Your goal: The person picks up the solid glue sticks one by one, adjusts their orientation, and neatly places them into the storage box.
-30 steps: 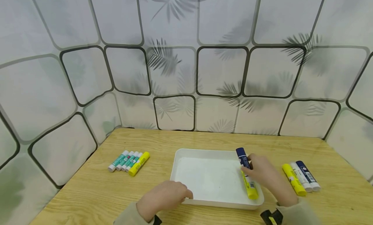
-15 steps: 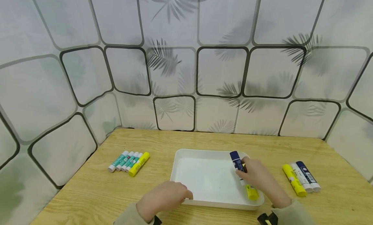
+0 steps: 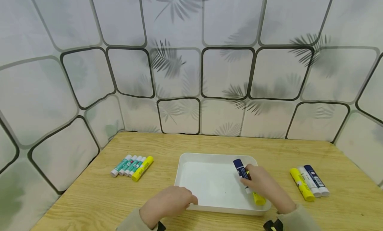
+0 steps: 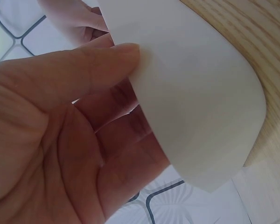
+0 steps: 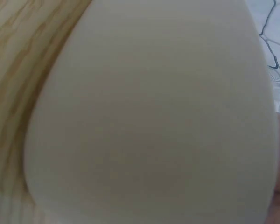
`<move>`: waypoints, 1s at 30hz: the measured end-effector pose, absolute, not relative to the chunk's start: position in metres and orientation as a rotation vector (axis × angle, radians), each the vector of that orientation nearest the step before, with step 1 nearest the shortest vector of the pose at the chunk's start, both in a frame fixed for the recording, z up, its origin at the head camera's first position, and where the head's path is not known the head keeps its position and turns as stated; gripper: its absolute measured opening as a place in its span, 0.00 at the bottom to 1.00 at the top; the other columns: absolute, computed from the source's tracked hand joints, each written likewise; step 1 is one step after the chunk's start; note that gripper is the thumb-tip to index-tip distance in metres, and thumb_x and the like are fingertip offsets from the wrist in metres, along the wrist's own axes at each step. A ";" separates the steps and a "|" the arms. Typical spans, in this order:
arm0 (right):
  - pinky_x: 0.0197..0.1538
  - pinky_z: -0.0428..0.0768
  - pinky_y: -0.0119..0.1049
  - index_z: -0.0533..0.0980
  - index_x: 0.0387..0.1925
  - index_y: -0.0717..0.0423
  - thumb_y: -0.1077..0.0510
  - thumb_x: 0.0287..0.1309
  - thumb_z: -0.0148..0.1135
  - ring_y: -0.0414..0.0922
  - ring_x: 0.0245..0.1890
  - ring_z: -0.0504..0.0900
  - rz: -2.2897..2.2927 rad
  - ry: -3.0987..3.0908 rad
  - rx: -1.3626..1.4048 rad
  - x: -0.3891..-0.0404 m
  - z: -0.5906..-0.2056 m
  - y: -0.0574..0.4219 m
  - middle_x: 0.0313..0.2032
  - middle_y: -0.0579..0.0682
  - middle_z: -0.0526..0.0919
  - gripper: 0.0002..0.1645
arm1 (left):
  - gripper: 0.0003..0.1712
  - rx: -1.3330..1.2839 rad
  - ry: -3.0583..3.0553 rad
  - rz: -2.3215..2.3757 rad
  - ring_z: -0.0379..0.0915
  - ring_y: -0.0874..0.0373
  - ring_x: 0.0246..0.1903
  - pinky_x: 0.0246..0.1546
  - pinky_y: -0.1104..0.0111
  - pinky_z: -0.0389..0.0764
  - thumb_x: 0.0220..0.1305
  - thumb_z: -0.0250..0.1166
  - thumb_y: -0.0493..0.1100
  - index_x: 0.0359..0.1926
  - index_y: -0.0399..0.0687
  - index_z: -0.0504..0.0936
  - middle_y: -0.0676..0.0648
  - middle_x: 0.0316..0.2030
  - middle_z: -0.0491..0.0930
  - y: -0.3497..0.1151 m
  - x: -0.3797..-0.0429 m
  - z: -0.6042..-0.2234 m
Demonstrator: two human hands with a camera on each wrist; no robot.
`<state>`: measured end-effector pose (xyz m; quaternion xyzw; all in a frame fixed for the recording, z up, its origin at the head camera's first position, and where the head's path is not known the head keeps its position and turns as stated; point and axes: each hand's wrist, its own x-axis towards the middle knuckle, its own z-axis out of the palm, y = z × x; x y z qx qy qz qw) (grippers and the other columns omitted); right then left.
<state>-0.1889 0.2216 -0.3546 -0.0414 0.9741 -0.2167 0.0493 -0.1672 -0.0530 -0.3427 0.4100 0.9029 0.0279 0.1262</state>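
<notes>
A white tray (image 3: pixel 209 182) lies on the table. My left hand (image 3: pixel 170 201) grips its near rim; in the left wrist view the thumb (image 4: pixel 100 67) presses the outer wall (image 4: pixel 196 93), with the fingers on the other side. Over the tray's right part, my right hand (image 3: pixel 264 184) holds a navy-and-white glue stick (image 3: pixel 240 168), tilted with its navy end away from me. A yellow glue stick (image 3: pixel 259 198) lies along the tray's right wall, partly hidden by that hand. In the right wrist view, the tray's wall (image 5: pixel 154 116) hides nearly all of the hand.
Left of the tray, several green-and-white glue sticks (image 3: pixel 127 166) lie in a row beside a yellow one (image 3: pixel 142 168). To the right lie a yellow (image 3: pixel 302 184), a white (image 3: pixel 310 181) and a navy-and-white glue stick (image 3: pixel 316 180). A patterned curtain (image 3: pixel 227 74) stands behind the table.
My right hand has moved the navy-and-white glue stick leftward and lower over the tray, away from above the yellow one. My left hand has stayed on the rim.
</notes>
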 end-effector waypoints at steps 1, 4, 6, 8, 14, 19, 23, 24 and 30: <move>0.21 0.72 0.31 0.68 0.43 0.71 0.56 0.52 0.61 0.42 0.21 0.70 -0.659 2.970 -0.130 -0.189 -0.355 0.221 0.25 0.52 0.74 0.23 | 0.13 1.195 2.629 0.082 0.71 0.70 0.32 0.30 0.75 0.72 0.57 0.59 0.36 0.41 0.57 0.81 0.60 0.34 0.77 -0.053 -0.167 -0.343; 0.21 0.71 0.31 0.69 0.42 0.70 0.57 0.52 0.61 0.41 0.20 0.69 -0.653 2.972 -0.144 -0.190 -0.358 0.220 0.23 0.51 0.72 0.21 | 0.13 1.200 2.630 0.081 0.71 0.70 0.32 0.30 0.75 0.72 0.57 0.59 0.36 0.41 0.57 0.81 0.60 0.34 0.77 -0.053 -0.167 -0.343; 0.20 0.70 0.31 0.69 0.40 0.69 0.57 0.52 0.61 0.41 0.19 0.68 -0.638 2.980 -0.166 -0.190 -0.360 0.219 0.22 0.50 0.71 0.20 | 0.13 1.198 2.628 0.085 0.71 0.70 0.32 0.30 0.75 0.72 0.57 0.59 0.36 0.41 0.57 0.81 0.60 0.34 0.77 -0.054 -0.167 -0.343; 0.20 0.69 0.32 0.69 0.38 0.68 0.57 0.52 0.61 0.41 0.19 0.68 -0.636 2.982 -0.181 -0.190 -0.362 0.218 0.21 0.49 0.70 0.19 | 0.13 1.200 2.627 0.088 0.70 0.70 0.32 0.30 0.75 0.72 0.57 0.59 0.36 0.41 0.57 0.81 0.60 0.34 0.77 -0.054 -0.168 -0.343; 0.19 0.68 0.31 0.70 0.36 0.66 0.57 0.51 0.62 0.40 0.18 0.67 -0.626 2.981 -0.174 -0.189 -0.364 0.216 0.20 0.49 0.69 0.17 | 0.13 1.199 2.621 0.097 0.70 0.70 0.32 0.29 0.75 0.72 0.57 0.59 0.36 0.41 0.57 0.81 0.60 0.34 0.77 -0.054 -0.168 -0.344; 0.19 0.67 0.31 0.70 0.35 0.65 0.58 0.50 0.62 0.41 0.17 0.67 -0.614 2.987 -0.181 -0.188 -0.366 0.215 0.19 0.48 0.69 0.15 | 0.13 1.179 2.617 0.097 0.70 0.70 0.31 0.30 0.75 0.72 0.57 0.59 0.36 0.41 0.57 0.81 0.60 0.34 0.77 -0.053 -0.169 -0.345; 0.19 0.66 0.31 0.70 0.35 0.66 0.59 0.50 0.62 0.41 0.17 0.67 -0.610 2.990 -0.198 -0.188 -0.367 0.215 0.19 0.49 0.68 0.15 | 0.13 1.167 2.616 0.093 0.70 0.70 0.31 0.30 0.75 0.72 0.57 0.59 0.36 0.41 0.58 0.81 0.60 0.34 0.77 -0.052 -0.170 -0.345; 0.19 0.67 0.31 0.70 0.35 0.66 0.59 0.50 0.62 0.41 0.17 0.67 -0.612 2.985 -0.192 -0.188 -0.367 0.214 0.20 0.49 0.69 0.15 | 0.13 1.167 2.616 0.092 0.70 0.70 0.30 0.29 0.75 0.72 0.57 0.59 0.36 0.41 0.58 0.81 0.60 0.33 0.77 -0.052 -0.170 -0.345; 0.21 0.67 0.33 0.70 0.36 0.66 0.58 0.51 0.62 0.41 0.20 0.67 -0.596 2.970 -0.213 -0.189 -0.369 0.213 0.21 0.48 0.70 0.16 | 0.13 1.166 2.616 0.085 0.70 0.70 0.30 0.29 0.75 0.72 0.57 0.59 0.37 0.41 0.58 0.81 0.60 0.33 0.77 -0.052 -0.170 -0.345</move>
